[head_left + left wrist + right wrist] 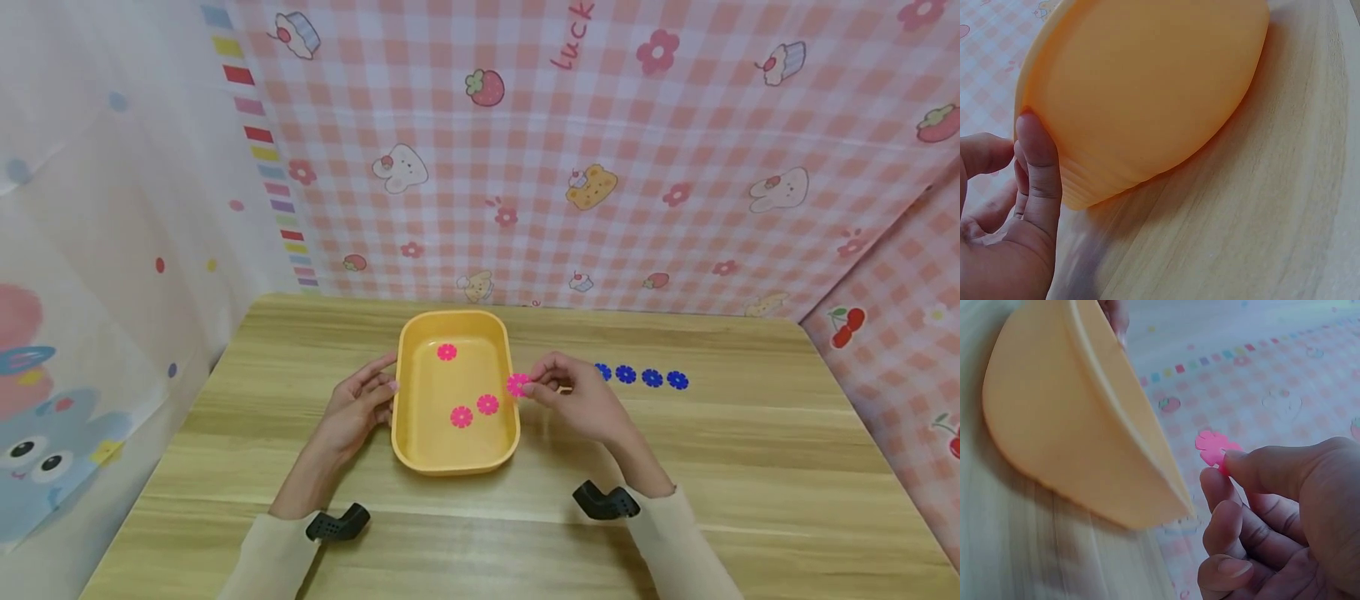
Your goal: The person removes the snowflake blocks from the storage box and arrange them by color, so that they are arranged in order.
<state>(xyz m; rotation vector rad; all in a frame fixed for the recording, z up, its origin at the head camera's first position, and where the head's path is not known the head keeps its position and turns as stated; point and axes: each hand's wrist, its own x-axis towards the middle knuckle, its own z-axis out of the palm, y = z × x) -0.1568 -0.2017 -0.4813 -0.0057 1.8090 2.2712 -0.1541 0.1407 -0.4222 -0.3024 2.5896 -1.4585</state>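
Observation:
A yellow plastic tray (456, 458) stands on the wooden table. My left hand (358, 408) grips its left rim, and in the left wrist view the thumb (1038, 147) lies against the tray wall (1147, 81). Between thumb and forefinger, my right hand (581, 400) pinches a pink flower-shaped plastic disc (518, 385) at the tray's right rim. The right wrist view shows this pink disc (1213, 447) held beside the tray (1054, 412). Inside the tray lie three more pink discs: one near the back (447, 352), two nearer the front right (487, 405).
Several blue flower-shaped discs (652, 378) form a row on the table (750, 467), right of the tray; the right hand partly covers the leftmost one. A pink checked cloth (465, 183) hangs behind the table. Black wrist mounts (606, 502) sit at both sleeves.

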